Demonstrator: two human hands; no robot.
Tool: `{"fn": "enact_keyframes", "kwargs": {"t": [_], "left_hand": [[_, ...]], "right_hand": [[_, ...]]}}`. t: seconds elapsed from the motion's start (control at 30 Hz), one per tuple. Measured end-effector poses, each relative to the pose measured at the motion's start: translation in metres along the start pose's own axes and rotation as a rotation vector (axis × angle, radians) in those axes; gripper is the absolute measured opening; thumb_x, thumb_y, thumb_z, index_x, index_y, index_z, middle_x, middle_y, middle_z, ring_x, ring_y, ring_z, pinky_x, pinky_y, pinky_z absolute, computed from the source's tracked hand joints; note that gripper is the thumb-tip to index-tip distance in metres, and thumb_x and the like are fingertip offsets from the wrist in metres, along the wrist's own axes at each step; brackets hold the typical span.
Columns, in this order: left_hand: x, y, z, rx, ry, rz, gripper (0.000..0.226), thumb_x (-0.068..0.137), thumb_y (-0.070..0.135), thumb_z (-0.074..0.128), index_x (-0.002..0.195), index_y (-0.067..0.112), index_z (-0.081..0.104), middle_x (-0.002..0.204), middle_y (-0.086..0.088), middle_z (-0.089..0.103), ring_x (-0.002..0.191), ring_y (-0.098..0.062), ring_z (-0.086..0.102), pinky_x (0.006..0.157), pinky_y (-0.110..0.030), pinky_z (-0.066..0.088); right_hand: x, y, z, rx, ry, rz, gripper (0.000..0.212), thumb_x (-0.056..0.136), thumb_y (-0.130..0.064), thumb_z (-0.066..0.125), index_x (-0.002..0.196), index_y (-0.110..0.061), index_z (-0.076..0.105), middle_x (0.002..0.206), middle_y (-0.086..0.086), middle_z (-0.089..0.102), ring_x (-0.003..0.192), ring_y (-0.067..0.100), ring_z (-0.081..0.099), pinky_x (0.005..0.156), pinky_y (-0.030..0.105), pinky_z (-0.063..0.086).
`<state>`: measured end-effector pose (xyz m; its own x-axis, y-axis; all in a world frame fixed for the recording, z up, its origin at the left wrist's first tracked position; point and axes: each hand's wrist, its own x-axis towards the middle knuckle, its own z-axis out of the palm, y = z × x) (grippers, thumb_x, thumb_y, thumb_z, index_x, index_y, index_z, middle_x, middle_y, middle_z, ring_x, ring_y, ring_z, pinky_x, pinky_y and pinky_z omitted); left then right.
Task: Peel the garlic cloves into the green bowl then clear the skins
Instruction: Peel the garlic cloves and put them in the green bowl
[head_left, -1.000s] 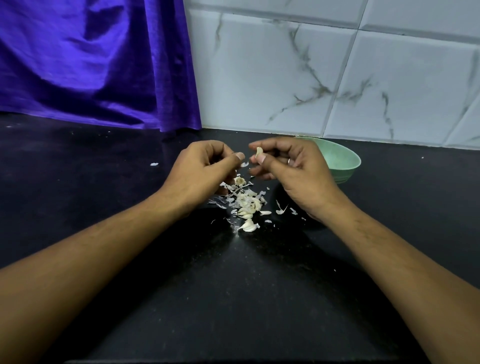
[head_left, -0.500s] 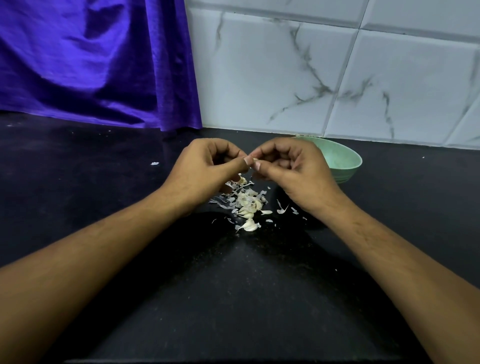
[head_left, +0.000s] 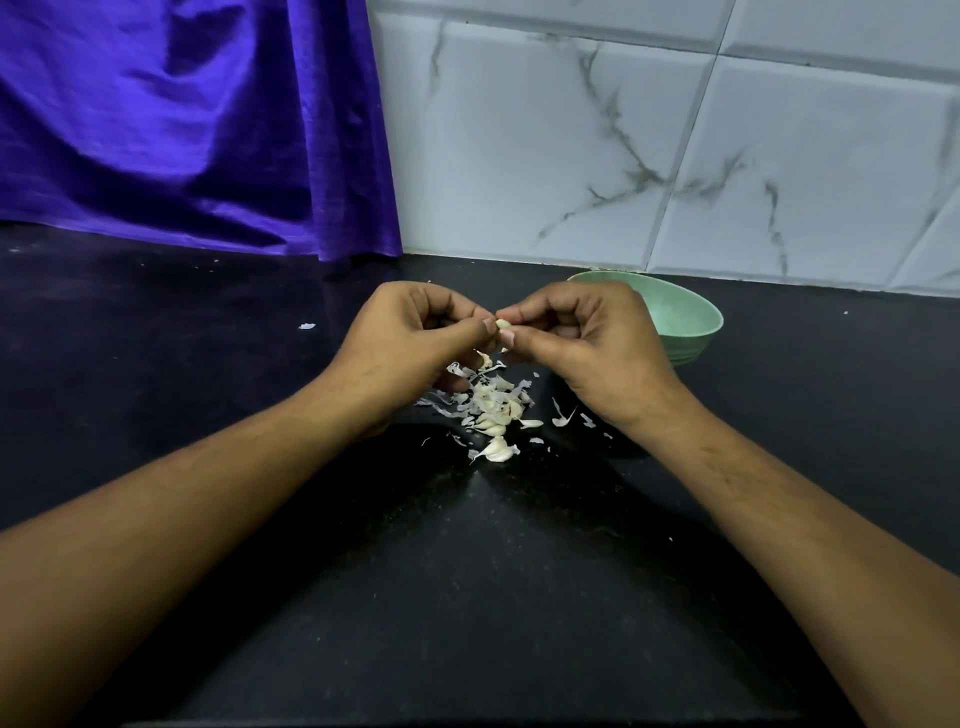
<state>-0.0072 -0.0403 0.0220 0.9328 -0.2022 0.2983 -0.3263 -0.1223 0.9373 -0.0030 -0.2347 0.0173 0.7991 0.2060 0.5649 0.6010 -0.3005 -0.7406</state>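
Observation:
A small pale garlic clove (head_left: 503, 324) is pinched between the fingertips of both hands, above the black counter. My left hand (head_left: 410, 343) and my right hand (head_left: 587, 343) meet at it with fingers curled. Below them lies a heap of garlic cloves and white skins (head_left: 491, 405), with one clove (head_left: 497, 451) nearest to me. The green bowl (head_left: 685, 317) stands behind my right hand, partly hidden by it; its inside looks bare where it shows.
The black counter (head_left: 467, 597) runs to a white marble-tiled wall (head_left: 649, 140) at the back. A purple cloth (head_left: 182, 130) hangs at the back left. One stray skin flake (head_left: 306, 326) lies to the left, and smaller flakes (head_left: 563, 417) near my right wrist.
One second ago the hands were slightly apart with the clove upright in my right fingers. They have closed together, and both now pinch the clove.

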Motion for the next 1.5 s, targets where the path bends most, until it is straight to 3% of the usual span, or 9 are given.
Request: {"fn": "enact_keyframes", "kwargs": {"t": [0.17,0.43,0.6,0.73,0.9,1.03,1.17,1.37,1.5], "left_hand": [[-0.0011,0.0031,-0.0001,-0.039,-0.003,-0.005,0.010,0.094,0.013,0.074,0.091,0.003,0.076,0.080,-0.008,0.077,0.075,-0.017,0.068,0.062,-0.031,0.060],[-0.0018,0.0004,0.0039,-0.031,0.069,-0.013,0.014,0.091,0.007,0.073,0.077,0.007,0.073,0.074,-0.012,0.073,0.072,-0.021,0.066,0.062,-0.033,0.059],[-0.0009,0.0023,0.0029,-0.021,0.066,0.004,0.020,0.093,0.009,0.072,0.074,0.014,0.073,0.072,-0.007,0.073,0.071,-0.018,0.068,0.059,-0.030,0.058],[-0.0008,0.0017,0.0027,-0.011,0.053,0.002,0.019,0.093,0.009,0.071,0.075,0.014,0.073,0.076,-0.010,0.073,0.073,-0.019,0.067,0.064,-0.035,0.060],[-0.0002,-0.0006,0.0007,0.029,0.005,0.007,0.013,0.097,0.016,0.070,0.087,0.010,0.076,0.082,-0.007,0.076,0.075,-0.015,0.067,0.069,-0.040,0.059],[-0.0009,-0.0021,-0.0007,0.065,-0.018,0.023,0.017,0.097,0.025,0.073,0.090,0.010,0.078,0.087,-0.008,0.078,0.077,-0.017,0.069,0.070,-0.042,0.061],[-0.0008,-0.0010,-0.0008,0.080,-0.017,0.017,0.012,0.095,0.021,0.075,0.090,0.010,0.079,0.087,-0.011,0.078,0.078,-0.018,0.069,0.072,-0.044,0.062],[0.0005,-0.0019,-0.0021,0.046,-0.052,-0.021,0.012,0.096,0.016,0.073,0.087,0.011,0.079,0.083,-0.007,0.078,0.076,-0.016,0.067,0.068,-0.035,0.058],[0.0002,-0.0007,-0.0023,0.021,-0.050,-0.037,0.013,0.096,0.014,0.072,0.090,0.004,0.078,0.089,-0.016,0.077,0.076,-0.019,0.067,0.065,-0.033,0.058]], "right_hand": [[0.0009,0.0010,-0.0016,-0.017,0.029,-0.022,0.014,0.086,-0.003,0.080,0.099,-0.009,0.080,0.088,0.001,0.080,0.079,0.016,0.077,0.075,0.029,0.060],[-0.0010,0.0019,0.0034,0.005,0.021,-0.010,0.014,0.085,-0.007,0.081,0.099,-0.007,0.080,0.090,0.004,0.080,0.084,0.023,0.078,0.082,0.049,0.063],[-0.0002,0.0025,0.0048,0.003,0.017,0.026,0.019,0.090,-0.005,0.076,0.108,-0.008,0.079,0.091,0.002,0.080,0.082,0.019,0.078,0.080,0.040,0.064],[-0.0019,0.0008,0.0068,0.034,0.006,0.053,0.021,0.090,-0.002,0.076,0.110,-0.007,0.078,0.089,0.006,0.080,0.080,0.021,0.078,0.075,0.031,0.062],[-0.0008,0.0021,0.0046,-0.034,-0.004,0.036,0.021,0.090,-0.006,0.076,0.109,-0.015,0.079,0.090,0.002,0.080,0.083,0.025,0.077,0.081,0.041,0.064],[-0.0015,-0.0009,0.0050,-0.080,-0.002,0.011,0.022,0.089,-0.003,0.076,0.103,-0.020,0.078,0.084,0.001,0.078,0.077,0.025,0.075,0.073,0.036,0.062],[-0.0019,-0.0034,0.0042,-0.116,-0.012,0.018,0.013,0.087,-0.002,0.077,0.098,-0.008,0.074,0.080,0.006,0.076,0.071,0.027,0.075,0.064,0.028,0.059],[-0.0029,-0.0048,0.0019,-0.167,-0.018,0.007,0.009,0.088,-0.002,0.077,0.096,-0.007,0.076,0.081,0.004,0.077,0.070,0.020,0.076,0.066,0.031,0.062],[-0.0038,-0.0062,0.0024,-0.191,-0.017,0.004,0.009,0.088,-0.004,0.077,0.097,-0.008,0.078,0.083,0.002,0.078,0.072,0.018,0.077,0.070,0.035,0.064]]}}
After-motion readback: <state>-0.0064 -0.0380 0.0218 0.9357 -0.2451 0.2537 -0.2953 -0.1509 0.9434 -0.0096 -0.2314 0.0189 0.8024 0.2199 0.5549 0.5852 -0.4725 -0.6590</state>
